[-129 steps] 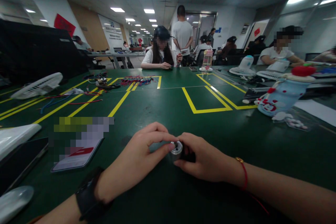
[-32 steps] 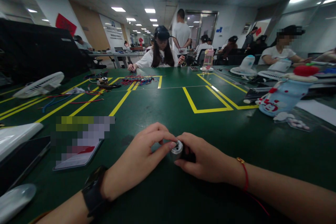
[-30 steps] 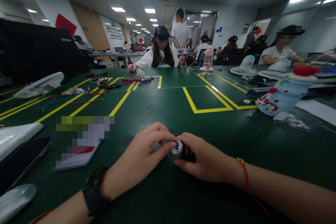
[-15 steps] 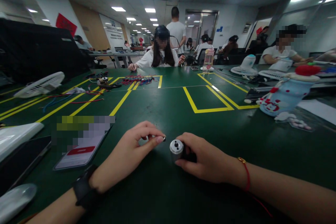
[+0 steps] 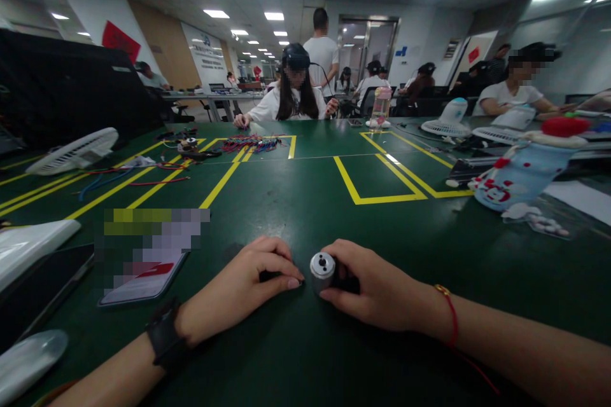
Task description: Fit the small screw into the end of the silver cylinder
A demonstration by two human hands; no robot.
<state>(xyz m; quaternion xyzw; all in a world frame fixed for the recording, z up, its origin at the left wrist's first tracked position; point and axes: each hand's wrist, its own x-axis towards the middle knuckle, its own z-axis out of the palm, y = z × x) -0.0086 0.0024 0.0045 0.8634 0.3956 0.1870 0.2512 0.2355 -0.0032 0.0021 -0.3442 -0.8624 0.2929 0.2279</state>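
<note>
A silver metal cylinder (image 5: pixel 323 272) stands upright on the green table (image 5: pixel 286 203), its round end with small dark holes facing up. My right hand (image 5: pixel 370 286) grips it from the right, thumb in front and fingers behind. Just left of the cylinder, my left hand (image 5: pixel 267 270) rests low over the table with thumb and fingertips pinched together. Between those fingertips is a tiny dark piece (image 5: pixel 302 283), mostly hidden. The left fingertips and the cylinder are apart.
A phone (image 5: pixel 147 273) and a white mouse (image 5: pixel 33 365) lie to the left. Wires (image 5: pixel 252 145) are heaped farther back. On the right stands a blue cup (image 5: pixel 525 175) beside a small plastic bag (image 5: pixel 539 221). Across the table sits a person (image 5: pixel 298 86).
My left hand has moved down toward the tabletop and slightly right, with the tiny piece in its fingertips. My right hand and the cylinder have hardly moved.
</note>
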